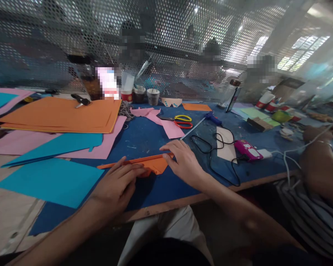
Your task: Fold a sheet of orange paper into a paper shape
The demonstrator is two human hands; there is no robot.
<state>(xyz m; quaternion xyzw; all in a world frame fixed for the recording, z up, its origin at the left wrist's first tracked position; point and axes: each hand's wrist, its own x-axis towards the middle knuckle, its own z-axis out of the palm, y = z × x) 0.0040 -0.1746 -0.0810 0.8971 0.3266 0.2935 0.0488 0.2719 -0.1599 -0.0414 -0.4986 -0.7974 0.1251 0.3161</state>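
Note:
A folded piece of orange paper (158, 166) lies on the blue tabletop before me, with a narrow rolled or folded strip along its far edge. On its left part rests my left hand (119, 184), fingers bent over the paper and holding it down. My right hand (185, 162) grips the right end between thumb and fingers. The fingertips of both hands are partly hidden. Blue paper sheets (52, 181) lie left of my left hand. Beyond my right hand are scissors (183, 121) with yellow and red handles, pink paper (172, 129) and a blue glue gun (213, 118).
Stacked orange sheets (58, 114) lie at the left. Cups (153, 96) stand by the perforated metal screen (166, 44). A black cord (211, 147) loops near a magenta box (248, 150) with a white plug. Another person's arm (319, 162) is at the right.

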